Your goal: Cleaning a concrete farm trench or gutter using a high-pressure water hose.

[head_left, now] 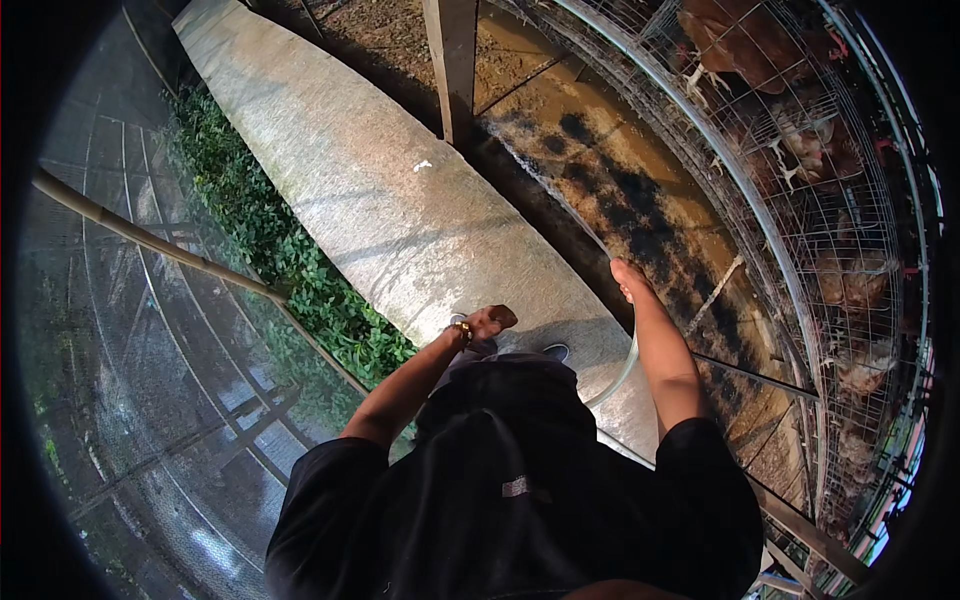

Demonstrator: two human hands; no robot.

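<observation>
A clear flexible hose [627, 367] is gripped in my right hand [630, 279], which is stretched out past the right edge of the concrete walkway [390, 187]. From the hose end a jet of water [559, 199] shoots forward and away, along the dark channel beside the walkway. Below the hand the hose curves back and passes behind my body. My left hand [491, 322], with a bracelet at its wrist, hangs over the walkway in front of me. Nothing shows in it, but its fingers are not clear enough to read.
Wire cages [840, 217] with several brown hens [739, 37] run along the right. Beneath them lies wet brown ground with dark patches [637, 195]. A post [452, 71] rises at the walkway's right edge. Leafy plants [315, 277], netting [165, 315] and a pole [150, 238] line the left.
</observation>
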